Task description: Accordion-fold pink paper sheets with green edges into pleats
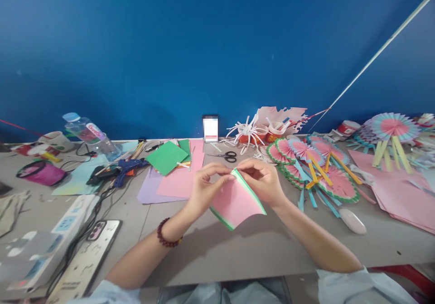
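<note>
- Left hand [203, 187] and right hand [261, 180], forearms angled inward, both pinch the top edge of the pink paper [235, 203] above the counter [238, 249].
- Scissors [227, 156] lie at 12 o'clock; paper fans [316, 168] at 2 o'clock.

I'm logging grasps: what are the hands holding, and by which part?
A pink sheet with green edging. The left hand and the right hand both pinch its top edge, close together; the rest hangs free.
</note>
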### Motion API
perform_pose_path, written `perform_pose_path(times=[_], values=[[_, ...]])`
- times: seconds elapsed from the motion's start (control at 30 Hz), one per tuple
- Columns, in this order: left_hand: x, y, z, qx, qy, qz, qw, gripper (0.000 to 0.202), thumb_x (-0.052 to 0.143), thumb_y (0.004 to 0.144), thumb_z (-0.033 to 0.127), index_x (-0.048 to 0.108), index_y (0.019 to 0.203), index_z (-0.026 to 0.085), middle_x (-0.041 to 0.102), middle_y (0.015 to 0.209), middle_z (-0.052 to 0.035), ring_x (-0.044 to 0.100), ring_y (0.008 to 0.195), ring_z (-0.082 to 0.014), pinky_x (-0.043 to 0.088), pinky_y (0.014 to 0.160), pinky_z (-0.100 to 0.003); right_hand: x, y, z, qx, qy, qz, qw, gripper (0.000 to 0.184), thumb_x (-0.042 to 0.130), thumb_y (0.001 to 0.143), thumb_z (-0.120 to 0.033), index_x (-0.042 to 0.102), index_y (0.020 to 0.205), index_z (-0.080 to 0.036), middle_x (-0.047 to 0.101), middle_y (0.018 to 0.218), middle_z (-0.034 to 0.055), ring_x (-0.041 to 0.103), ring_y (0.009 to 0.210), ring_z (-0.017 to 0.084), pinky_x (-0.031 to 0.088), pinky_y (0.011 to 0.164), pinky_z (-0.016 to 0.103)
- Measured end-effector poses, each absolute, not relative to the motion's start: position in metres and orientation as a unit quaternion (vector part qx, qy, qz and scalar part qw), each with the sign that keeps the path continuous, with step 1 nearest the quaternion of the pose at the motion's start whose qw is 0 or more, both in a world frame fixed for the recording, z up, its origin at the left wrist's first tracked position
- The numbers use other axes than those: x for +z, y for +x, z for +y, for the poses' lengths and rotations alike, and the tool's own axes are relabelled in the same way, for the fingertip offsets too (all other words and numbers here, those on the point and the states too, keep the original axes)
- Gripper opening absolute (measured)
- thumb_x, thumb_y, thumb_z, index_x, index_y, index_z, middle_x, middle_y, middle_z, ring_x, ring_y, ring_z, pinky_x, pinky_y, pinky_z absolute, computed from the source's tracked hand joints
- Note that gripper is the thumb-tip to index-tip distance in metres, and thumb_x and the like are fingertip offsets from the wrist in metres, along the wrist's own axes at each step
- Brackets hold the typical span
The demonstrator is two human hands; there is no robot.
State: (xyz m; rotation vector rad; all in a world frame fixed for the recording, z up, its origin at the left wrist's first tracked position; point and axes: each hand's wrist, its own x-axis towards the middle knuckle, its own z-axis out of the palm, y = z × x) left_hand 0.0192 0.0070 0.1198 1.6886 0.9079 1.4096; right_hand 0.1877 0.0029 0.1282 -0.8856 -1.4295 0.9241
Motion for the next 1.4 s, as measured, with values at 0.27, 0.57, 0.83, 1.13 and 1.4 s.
perform_pose_path(times=[0.27, 0.57, 0.83, 1.13, 1.4], values=[[0.118, 0.017, 0.009, 0.541, 0.660, 0.362, 0.375, 0.015, 0.072, 0.078, 0.035, 0.075, 0.077, 0.020, 0.072, 0.080, -0.0056, 0.065, 0.075, -0.0173, 0.053, 0.073, -0.030, 0.126, 0.189, 0.006, 0.408, -0.384, -0.607, 0.563, 0.021, 0.075, 0.072, -0.038, 0.069, 0.074, -0.018, 0.071, 0.074, 0.0038, 0.066, 0.069, 0.015, 0.055, 0.062, 0.026], [0.119, 0.020, 0.009, 0.525, 0.629, 0.366, 0.441, 0.021, 0.078, 0.070, 0.037, 0.073, 0.073, 0.017, 0.070, 0.076, -0.0057, 0.064, 0.075, -0.0171, 0.051, 0.072, -0.029, 0.125, 0.186, 0.004, 0.404, -0.387, -0.607, 0.564, 0.024, 0.073, 0.073, -0.041, 0.064, 0.070, -0.019, 0.066, 0.069, 0.0020, 0.063, 0.064, 0.014, 0.053, 0.056, 0.024], [0.121, 0.021, 0.009, 0.527, 0.609, 0.368, 0.465, 0.026, 0.081, 0.065, 0.041, 0.070, 0.065, 0.017, 0.069, 0.070, -0.0041, 0.063, 0.069, -0.0159, 0.051, 0.067, -0.028, 0.128, 0.187, 0.002, 0.382, -0.383, -0.633, 0.554, 0.023, 0.071, 0.075, -0.042, 0.068, 0.070, -0.020, 0.069, 0.073, 0.0044, 0.065, 0.068, 0.016, 0.052, 0.055, 0.025], [0.122, 0.014, 0.011, 0.536, 0.651, 0.347, 0.410, 0.021, 0.077, 0.072, 0.038, 0.071, 0.069, 0.018, 0.070, 0.074, -0.0057, 0.065, 0.072, -0.0166, 0.053, 0.069, -0.029, 0.138, 0.197, 0.005, 0.436, -0.383, -0.642, 0.500, 0.017, 0.072, 0.075, -0.037, 0.075, 0.078, -0.021, 0.074, 0.079, 0.0045, 0.068, 0.074, 0.016, 0.055, 0.064, 0.026], [0.126, 0.013, 0.007, 0.547, 0.700, 0.337, 0.311, 0.015, 0.072, 0.078, 0.034, 0.072, 0.074, 0.019, 0.070, 0.076, -0.0063, 0.064, 0.072, -0.0164, 0.054, 0.067, -0.028, 0.149, 0.205, 0.000, 0.339, -0.396, -0.724, 0.451, 0.016, 0.071, 0.078, -0.032, 0.075, 0.090, -0.023, 0.074, 0.090, 0.0052, 0.069, 0.083, 0.019, 0.056, 0.076, 0.032]])
